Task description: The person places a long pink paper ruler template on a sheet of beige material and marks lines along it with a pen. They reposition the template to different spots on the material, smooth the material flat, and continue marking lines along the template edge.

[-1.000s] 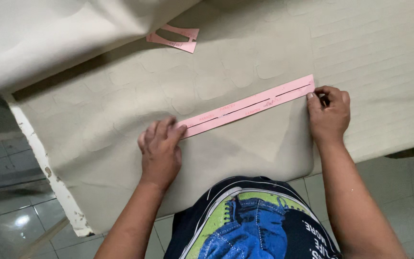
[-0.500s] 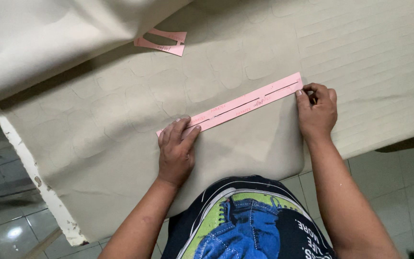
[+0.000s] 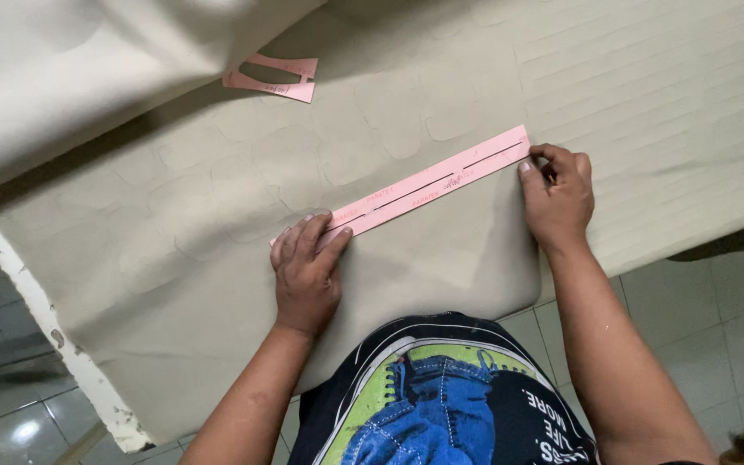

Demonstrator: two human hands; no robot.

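Observation:
A long pink strip template (image 3: 424, 185) with a narrow slot down its middle lies slanted on beige quilted fabric (image 3: 174, 215). My left hand (image 3: 307, 271) lies flat with its fingertips pressing the strip's lower left end. My right hand (image 3: 557, 194) sits at the strip's upper right end. Its thumb touches the strip's edge and its fingers curl around what looks like a small dark pen, mostly hidden.
A second, smaller pink template (image 3: 273, 77) lies at the far side, partly under a folded-over flap of the fabric (image 3: 71, 77). The fabric's worn white edge (image 3: 53, 327) hangs at the left over a tiled floor (image 3: 708, 327).
Both hands have stayed on the ends of the strip. The view has shifted slightly, and the strip and hands sit a little differently in it.

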